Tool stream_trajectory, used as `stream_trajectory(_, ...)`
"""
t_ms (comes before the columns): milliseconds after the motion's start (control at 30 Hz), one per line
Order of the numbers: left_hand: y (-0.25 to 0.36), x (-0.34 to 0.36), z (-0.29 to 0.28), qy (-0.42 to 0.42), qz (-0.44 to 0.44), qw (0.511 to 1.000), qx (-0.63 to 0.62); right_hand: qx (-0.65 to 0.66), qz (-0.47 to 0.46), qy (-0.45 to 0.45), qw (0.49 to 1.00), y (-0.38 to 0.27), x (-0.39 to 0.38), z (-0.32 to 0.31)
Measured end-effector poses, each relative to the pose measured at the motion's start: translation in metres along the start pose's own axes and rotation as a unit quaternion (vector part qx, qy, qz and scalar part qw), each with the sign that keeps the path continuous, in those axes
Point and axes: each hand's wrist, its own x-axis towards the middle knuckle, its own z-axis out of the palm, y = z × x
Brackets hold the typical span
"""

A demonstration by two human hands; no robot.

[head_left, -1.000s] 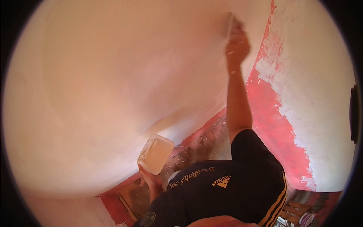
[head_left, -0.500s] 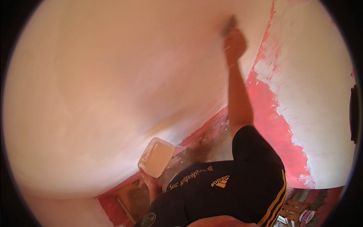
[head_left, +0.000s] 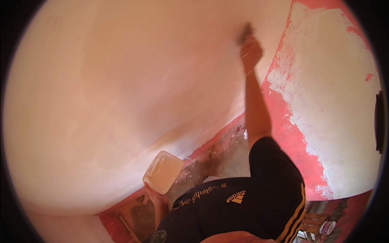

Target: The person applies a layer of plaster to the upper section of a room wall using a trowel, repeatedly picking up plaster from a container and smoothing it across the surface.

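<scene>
"What is the left hand point(head_left: 155, 196) doing?"
"Gripping the pale tub point(head_left: 163, 173) by its lower edge, near the wall point(head_left: 105, 101); that one-sided hold could let it tip."
"And rightward?"
"A dark, blurred tool point(head_left: 247, 33) is at the wall, in the right hand point(head_left: 252, 52). I can't tell the exact grip; a loose one might make it skid. Tub and tool sit lower in view than a second ago."

In your left hand point(head_left: 156, 197), the container point(head_left: 164, 172) looked like smooth, pale plastic, and your dark shirt point(head_left: 259, 194), well below your right hand point(head_left: 251, 52), was matt cloth. The wall point(head_left: 121, 81) behind that right hand looked smooth and matt, while the side wall point(head_left: 336, 93) to its right had ragged, streaky paint edges; far below it, the slats point(head_left: 314, 221) looked wooden.
</scene>
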Motion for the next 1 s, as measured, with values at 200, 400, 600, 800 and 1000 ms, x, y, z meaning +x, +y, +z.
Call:
stream_trajectory(200,-0.004,0.013,-0.038,0.005,-0.019,1.000,-0.019,0.171,-0.146,-0.130,0.966,-0.163,-0.152,-0.081)
stream_trajectory(400,-0.017,-0.003,-0.037,-0.004,-0.005,0.999,-0.042,0.004,0.108,-0.058,0.992,0.040,0.028,-0.053)
stream_trajectory(600,-0.048,-0.008,-0.005,0.002,-0.004,1.000,-0.006,-0.017,-0.071,-0.007,0.997,0.010,-0.042,0.010)
stream_trajectory(800,-0.100,-0.006,0.088,-0.024,0.014,0.999,0.036,0.334,-0.132,-0.160,0.919,-0.054,-0.090,-0.082)
stream_trajectory(1000,-0.154,-0.005,0.181,-0.009,0.011,1.000,0.022,-0.026,0.042,0.027,0.998,0.221,0.160,-0.005)
